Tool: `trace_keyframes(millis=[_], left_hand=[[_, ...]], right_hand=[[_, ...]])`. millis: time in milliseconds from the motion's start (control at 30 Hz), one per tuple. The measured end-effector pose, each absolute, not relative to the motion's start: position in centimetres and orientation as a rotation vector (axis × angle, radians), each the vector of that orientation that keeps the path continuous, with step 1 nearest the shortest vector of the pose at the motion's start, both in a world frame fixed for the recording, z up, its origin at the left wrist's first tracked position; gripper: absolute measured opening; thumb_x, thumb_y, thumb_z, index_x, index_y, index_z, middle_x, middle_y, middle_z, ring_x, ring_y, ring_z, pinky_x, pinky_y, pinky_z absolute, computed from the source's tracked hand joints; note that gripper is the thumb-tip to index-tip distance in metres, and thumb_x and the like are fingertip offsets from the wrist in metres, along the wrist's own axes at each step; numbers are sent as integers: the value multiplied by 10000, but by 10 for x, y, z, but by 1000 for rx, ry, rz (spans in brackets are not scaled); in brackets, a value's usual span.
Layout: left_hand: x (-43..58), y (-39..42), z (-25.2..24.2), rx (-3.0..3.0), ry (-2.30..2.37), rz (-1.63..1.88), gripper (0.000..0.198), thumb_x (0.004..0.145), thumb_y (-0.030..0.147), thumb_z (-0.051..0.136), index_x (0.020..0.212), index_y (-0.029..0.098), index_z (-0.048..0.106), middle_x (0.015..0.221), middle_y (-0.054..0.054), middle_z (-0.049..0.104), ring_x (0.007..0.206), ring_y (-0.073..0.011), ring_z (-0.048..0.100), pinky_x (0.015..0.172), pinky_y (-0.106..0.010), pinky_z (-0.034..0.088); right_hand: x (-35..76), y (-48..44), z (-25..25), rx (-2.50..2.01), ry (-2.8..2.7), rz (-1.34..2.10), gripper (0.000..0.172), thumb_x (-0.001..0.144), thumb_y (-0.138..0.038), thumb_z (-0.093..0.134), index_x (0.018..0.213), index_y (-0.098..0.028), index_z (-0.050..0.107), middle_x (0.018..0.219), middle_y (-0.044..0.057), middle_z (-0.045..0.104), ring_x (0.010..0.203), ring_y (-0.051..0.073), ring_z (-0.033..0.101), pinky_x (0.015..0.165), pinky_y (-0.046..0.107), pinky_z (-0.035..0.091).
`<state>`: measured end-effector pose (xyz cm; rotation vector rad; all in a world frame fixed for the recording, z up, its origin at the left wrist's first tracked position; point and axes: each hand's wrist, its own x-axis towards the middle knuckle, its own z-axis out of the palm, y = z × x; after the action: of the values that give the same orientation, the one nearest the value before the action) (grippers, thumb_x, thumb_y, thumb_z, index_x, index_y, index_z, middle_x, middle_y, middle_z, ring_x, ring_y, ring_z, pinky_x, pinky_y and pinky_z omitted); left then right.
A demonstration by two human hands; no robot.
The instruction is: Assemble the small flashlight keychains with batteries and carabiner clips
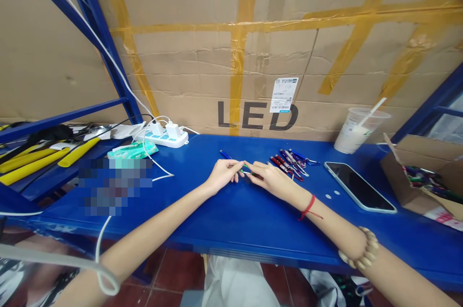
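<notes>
As left fingers (236,166) and right fingers (255,169) pinch nearly closed, small green item (244,168) sits gripped between.

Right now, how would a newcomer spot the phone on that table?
Start at the blue table and go to its right side, where an open cardboard box stands. The phone lies between that box and the row of slim red and blue items by the right hand. It alone there is a flat slab with a dark screen and pale rim.
</notes>
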<state>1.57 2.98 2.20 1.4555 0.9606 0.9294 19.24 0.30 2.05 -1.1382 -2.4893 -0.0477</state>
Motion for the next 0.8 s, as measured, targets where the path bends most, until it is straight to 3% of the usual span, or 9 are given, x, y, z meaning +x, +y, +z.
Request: trace_keyframes(millis=[300,567,800], left_hand=[[17,28,23,1487,895,948,214,799,307,563,735,103,578,582,-9,604,387,-48,463,410,-185,316],[19,26,24,1422,826,972,295,744,394,635,781,120,534,624,-10,630,419,-53,497,429,-188,334],[18,26,22,1288,765,992,354,668,322,722,895,103,560,813,-82,693,595,-112,619,529,-217,409]], right_hand=[[193,4,17,-1109,-2441,-65,351,945,-323,340,1199,-178,534,880,86,612,770,194,608,684,292,471],[190,3,22,-1010,-2274,-23,338,950,-324,340,901,-136,617,693,41,527,602,135,507,583,242,403],[190,9,18,-1010,-2091,47,342,947,-337,353,951,-146,637,704,39,549,639,136,518,623,244,414]])
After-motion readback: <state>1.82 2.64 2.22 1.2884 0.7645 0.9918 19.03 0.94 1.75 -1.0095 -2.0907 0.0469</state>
